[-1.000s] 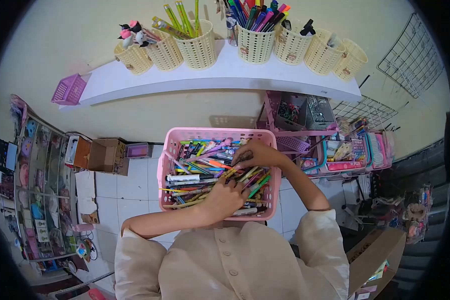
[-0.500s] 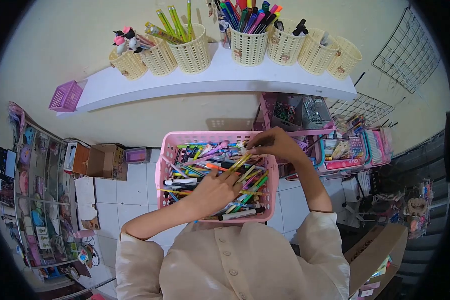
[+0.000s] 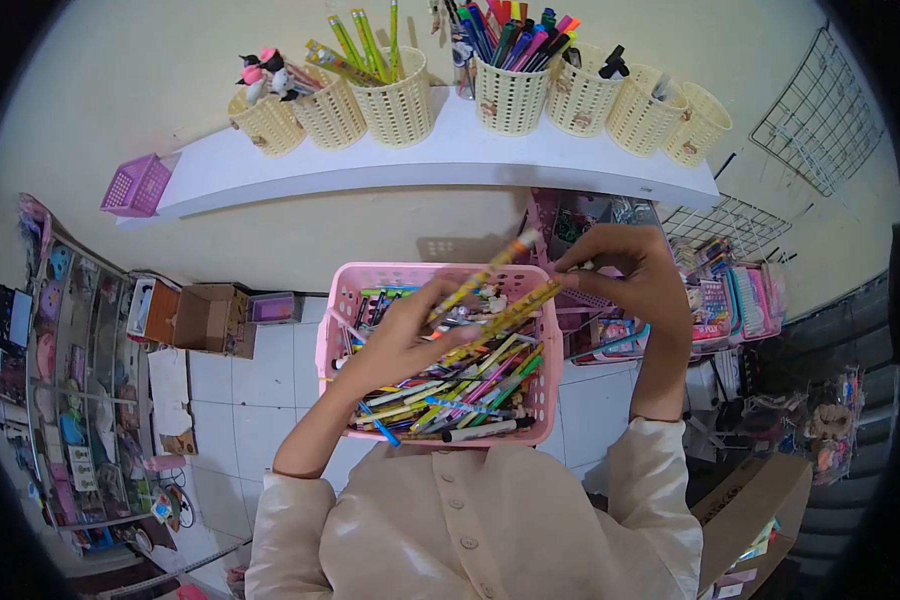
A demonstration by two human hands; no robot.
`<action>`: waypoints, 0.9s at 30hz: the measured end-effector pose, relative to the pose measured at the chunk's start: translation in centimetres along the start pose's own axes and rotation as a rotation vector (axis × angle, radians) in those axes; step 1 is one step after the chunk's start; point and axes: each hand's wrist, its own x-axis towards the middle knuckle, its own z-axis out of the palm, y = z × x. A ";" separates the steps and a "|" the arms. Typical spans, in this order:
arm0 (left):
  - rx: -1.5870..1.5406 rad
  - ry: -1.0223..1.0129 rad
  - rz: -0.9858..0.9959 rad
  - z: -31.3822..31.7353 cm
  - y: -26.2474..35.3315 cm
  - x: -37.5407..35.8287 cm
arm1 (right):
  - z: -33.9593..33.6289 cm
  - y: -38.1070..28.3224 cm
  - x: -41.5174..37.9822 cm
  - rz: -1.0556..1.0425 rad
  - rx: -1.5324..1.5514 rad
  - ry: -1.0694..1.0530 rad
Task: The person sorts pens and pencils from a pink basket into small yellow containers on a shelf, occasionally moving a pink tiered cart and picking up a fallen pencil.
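- The left hand [image 3: 402,340] is over the left half of the basket [image 3: 548,405], fingers curled round the lower end of the upper pencil [image 3: 485,277].
- That pencil is yellow and slants up to the right, its far end blurred, above the basket's far rim.
- The left thumb reaches the lower end of the lower pencil [image 3: 515,312]; whether it presses there, I cannot tell.
- The right hand [image 3: 620,265] is at the basket's far right corner, thumb and fingers pinched on the upper end of the lower pencil.
- The lower pencil, also yellow and patterned, slants between the two hands above the pile; it may be more than one.
- The basket is pink, with holes in its rim, and is full of pens and pencils in mixed directions.
- A blue pen [image 3: 379,424] pokes over the near rim, toward the left.
- A white marker [image 3: 488,430] with a black end lies along the near rim, toward the right.
- Beyond, a white shelf [image 3: 280,178] carries seven cream cups [image 3: 400,112] in a row, several holding pens or pencils.
- A purple basket [image 3: 136,186] is at the shelf's left end.
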 end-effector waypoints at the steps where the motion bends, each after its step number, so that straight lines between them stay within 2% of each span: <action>1: 0.001 0.007 -0.005 0.2 0.4 0.3 | 0.3 -0.5 0.3 -0.001 0.002 -0.008; 3: -0.071 -0.127 -0.083 0.1 0.9 0.6 | 1.1 -1.2 0.9 -0.039 0.161 0.028; 4: -0.031 -0.138 -0.100 0.0 1.0 0.6 | 1.5 -1.1 1.1 -0.040 0.165 0.020; 6: -0.048 -0.106 -0.128 -0.3 0.3 0.1 | 2.5 -0.7 1.3 -0.081 0.235 0.192; 7: -0.068 -0.078 -0.152 -0.5 0.0 -0.2 | 3.2 -0.7 1.3 -0.083 0.238 0.184; 9: -0.119 -0.015 -0.161 -1.4 -0.4 -1.4 | 4.9 -0.6 0.7 -0.176 0.337 0.495; 11: -0.463 0.263 -0.034 -2.5 -1.6 -2.8 | 6.3 0.9 -0.9 -0.332 -0.024 0.258; 12: -0.455 0.279 -0.039 -3.1 -1.5 -3.6 | 7.5 0.8 -1.4 -0.380 -0.102 0.014; 13: -0.599 0.377 -0.074 -3.6 -1.2 -4.5 | 9.0 0.6 -1.7 -0.424 -0.179 -0.228; 14: -0.743 0.474 -0.108 -4.0 -1.0 -5.5 | 10.9 0.9 -2.1 -0.524 -0.290 -0.301; 15: -0.736 0.484 -0.114 -4.3 -1.0 -6.5 | 12.6 1.4 -2.2 -0.624 -0.401 -0.370; 16: -0.798 0.560 -0.148 -4.6 -0.9 -7.5 | 13.7 1.7 -2.2 -0.628 -0.391 -0.374; 17: -0.860 0.636 -0.179 -4.8 -0.8 -8.4 | 14.7 1.9 -2.1 -0.654 -0.521 -0.438; 18: -0.898 0.663 -0.126 -4.8 -1.4 -9.2 | 15.3 2.2 -1.9 -0.682 -0.655 -0.501; 21: -0.924 0.784 -0.147 -4.1 -2.9 -11.1 | 16.8 2.9 -1.4 -0.638 -0.718 -0.607; 27: -0.945 0.842 -0.216 -2.8 -3.5 -12.8 | 17.7 3.4 -0.6 -0.618 -0.781 -0.657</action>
